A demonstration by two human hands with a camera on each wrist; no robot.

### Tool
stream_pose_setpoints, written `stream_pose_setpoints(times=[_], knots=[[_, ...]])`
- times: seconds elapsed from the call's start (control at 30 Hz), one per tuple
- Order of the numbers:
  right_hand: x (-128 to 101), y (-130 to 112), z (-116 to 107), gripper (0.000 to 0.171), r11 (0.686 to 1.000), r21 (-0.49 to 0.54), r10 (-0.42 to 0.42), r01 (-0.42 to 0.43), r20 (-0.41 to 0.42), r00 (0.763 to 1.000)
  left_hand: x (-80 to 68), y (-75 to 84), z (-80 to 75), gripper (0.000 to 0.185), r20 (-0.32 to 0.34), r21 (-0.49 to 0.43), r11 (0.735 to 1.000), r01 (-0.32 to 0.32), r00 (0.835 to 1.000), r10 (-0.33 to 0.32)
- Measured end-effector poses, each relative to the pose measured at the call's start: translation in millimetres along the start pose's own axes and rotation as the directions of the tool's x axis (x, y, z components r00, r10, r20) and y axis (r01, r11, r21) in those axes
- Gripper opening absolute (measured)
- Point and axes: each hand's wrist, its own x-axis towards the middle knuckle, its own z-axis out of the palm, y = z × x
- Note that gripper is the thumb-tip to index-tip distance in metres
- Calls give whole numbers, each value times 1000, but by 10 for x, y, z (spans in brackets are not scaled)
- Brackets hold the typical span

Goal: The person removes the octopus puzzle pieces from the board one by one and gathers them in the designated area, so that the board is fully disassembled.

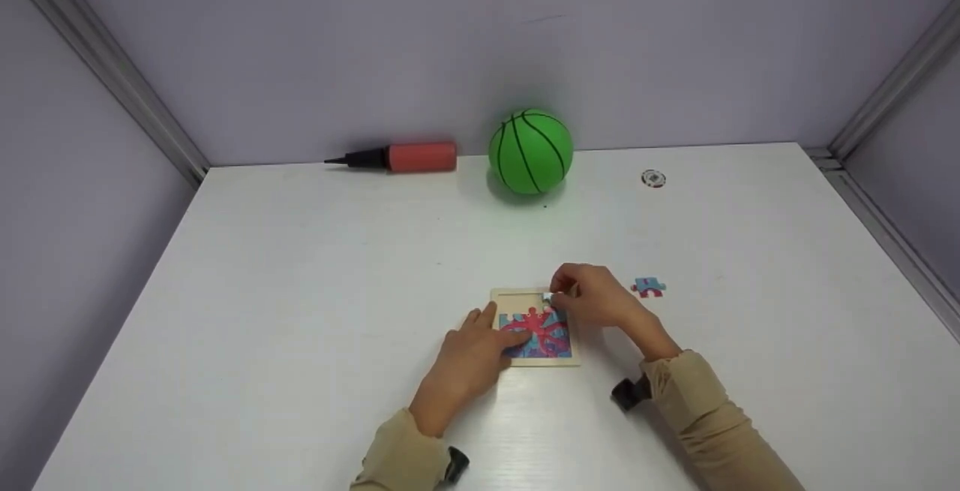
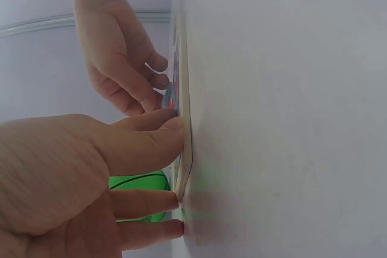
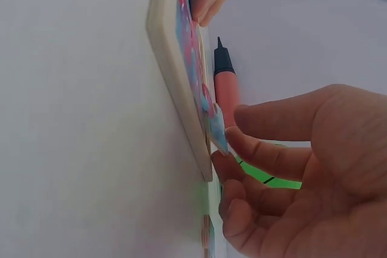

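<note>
A jigsaw puzzle point(image 1: 556, 331) with a pink octopus on blue lies in a light wooden tray point(image 1: 536, 362); bare wood shows along its far side. My left hand point(image 1: 469, 359) rests at the tray's left edge, one finger lying across the pieces. In the left wrist view its thumb point(image 2: 151, 149) touches the tray's side, with the other fingers fairly straight. My right hand point(image 1: 596, 297) pinches a blue puzzle piece point(image 3: 217, 128) between thumb and forefinger at the tray's far right corner. That piece stands tilted against the assembled picture.
A loose blue and pink puzzle piece point(image 1: 649, 286) lies right of the tray. Toward the back wall are a green ball point(image 1: 531, 152), a red and black hand pump point(image 1: 421, 158) and a round chip point(image 1: 653, 179). Walls border the white table point(image 1: 300, 288).
</note>
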Motion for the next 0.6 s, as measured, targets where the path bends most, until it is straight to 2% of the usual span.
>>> stream_pose_setpoints(times=[0.27, 0.4, 0.5, 0.6], knots=[[-8, 47, -23, 9, 990, 119, -74, 75, -15, 997, -4, 7, -7, 42, 13, -2, 1000, 2, 1000, -2], [-11, 70, -41, 8, 980, 191, -52, 56, -24, 998, -2, 13, -6, 41, 18, -16, 1000, 7, 1000, -7], [-9, 93, -91, 10, 955, 296, -4, 13, -30, 1000, -2, 14, -8, 41, 16, -27, 1000, 9, 1000, -8], [-14, 117, -178, 15, 916, 401, 24, -16, -15, 1000, -8, 7, -5, 41, 11, -33, 999, 11, 1000, -11]])
